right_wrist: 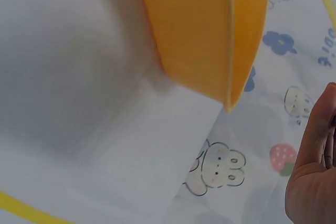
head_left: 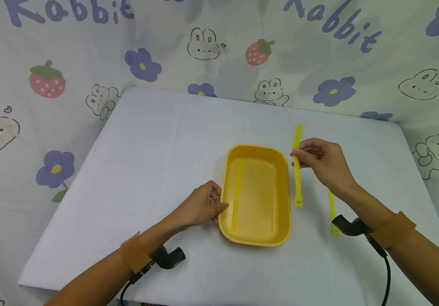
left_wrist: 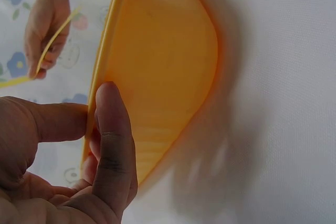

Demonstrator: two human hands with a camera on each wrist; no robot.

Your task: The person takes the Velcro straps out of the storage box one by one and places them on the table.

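Note:
A yellow plastic basin stands on the white table. My left hand pinches its left rim, thumb inside and fingers against the outer wall; the left wrist view shows this grip on the basin wall closely. Just right of the basin, my right hand holds a thin yellow cable strap between thumb and fingers, its slotted end hanging down. A second strap lies lengthwise inside the basin, towards the left. The third strap is on the table under my right forearm, partly hidden by it.
White cloth covers the table. Behind and beside it hangs a printed curtain with rabbits, flowers and strawberries. Each wrist wears a brown band with a small black camera and a cable.

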